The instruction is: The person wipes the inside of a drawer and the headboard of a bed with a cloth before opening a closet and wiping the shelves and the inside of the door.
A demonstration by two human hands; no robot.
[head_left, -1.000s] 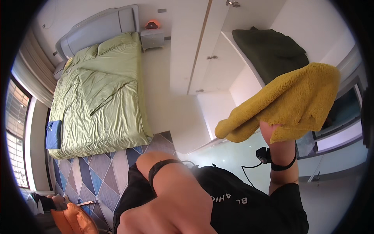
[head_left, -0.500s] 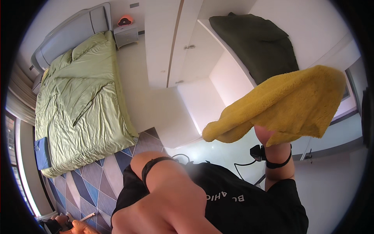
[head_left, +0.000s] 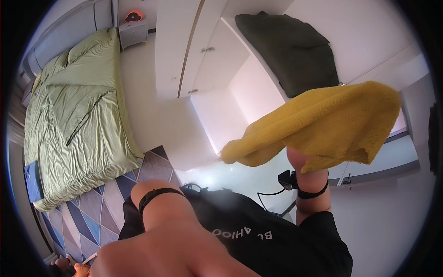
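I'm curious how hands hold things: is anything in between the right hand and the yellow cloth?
Nothing visible. The yellow cloth drapes over the right hand, hiding most of it; underneath can't be seen.

I wear this wide fisheye camera on my head; it looks down over my black shirt (head_left: 286, 240) and outward, with the bed (head_left: 104, 134) falling left and far. My left arm (head_left: 170, 235) looms very close below; my right hand (head_left: 298, 159), at the yellow cloth (head_left: 318, 124), sits farther out, right of centre.
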